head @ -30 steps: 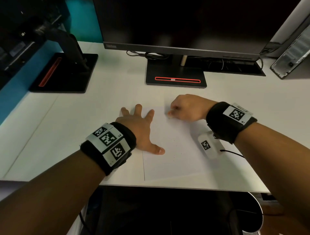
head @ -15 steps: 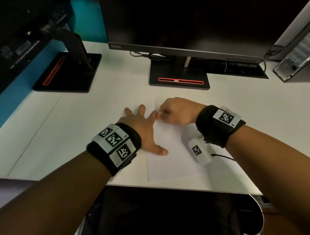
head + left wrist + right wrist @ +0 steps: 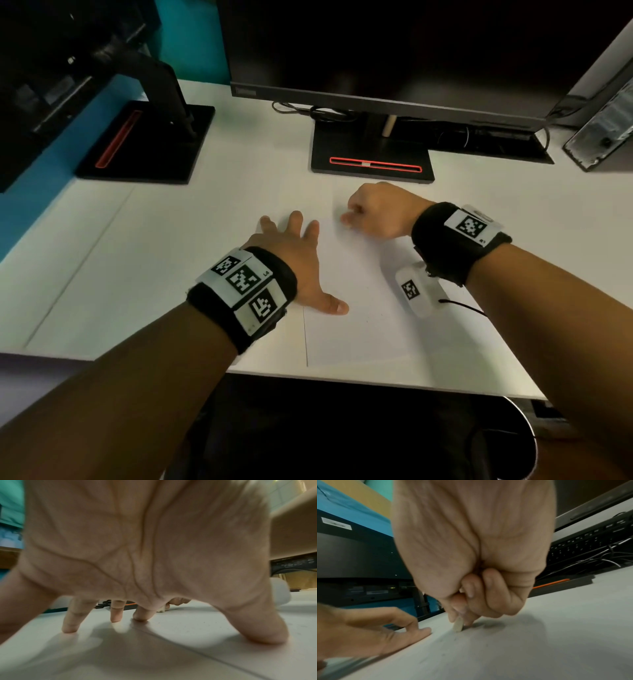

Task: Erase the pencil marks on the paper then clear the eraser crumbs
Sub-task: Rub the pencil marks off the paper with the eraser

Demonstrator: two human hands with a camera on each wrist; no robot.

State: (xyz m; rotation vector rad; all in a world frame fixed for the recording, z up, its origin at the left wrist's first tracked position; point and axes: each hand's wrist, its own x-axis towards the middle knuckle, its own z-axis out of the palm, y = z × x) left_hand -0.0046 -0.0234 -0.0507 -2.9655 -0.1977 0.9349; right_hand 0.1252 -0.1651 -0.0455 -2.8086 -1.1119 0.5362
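A: Paper (image 3: 356, 308) lies flat at the desk's (image 3: 171, 260) six o'clock; thin, likely to wrinkle.

B: So the left hand (image 3: 294, 260) splays flat at its nine o'clock edge; the right hand (image 3: 471, 563) pinches a small eraser (image 3: 458, 625) at twelve.

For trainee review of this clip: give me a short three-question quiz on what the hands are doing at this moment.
1. True or false: the left hand lies with spread fingers on the paper.
2. What does the right hand pinch? A) pencil B) eraser C) brush
3. Fill in: the eraser's tip touches the ____.

Key: 1 true; 2 B; 3 paper.
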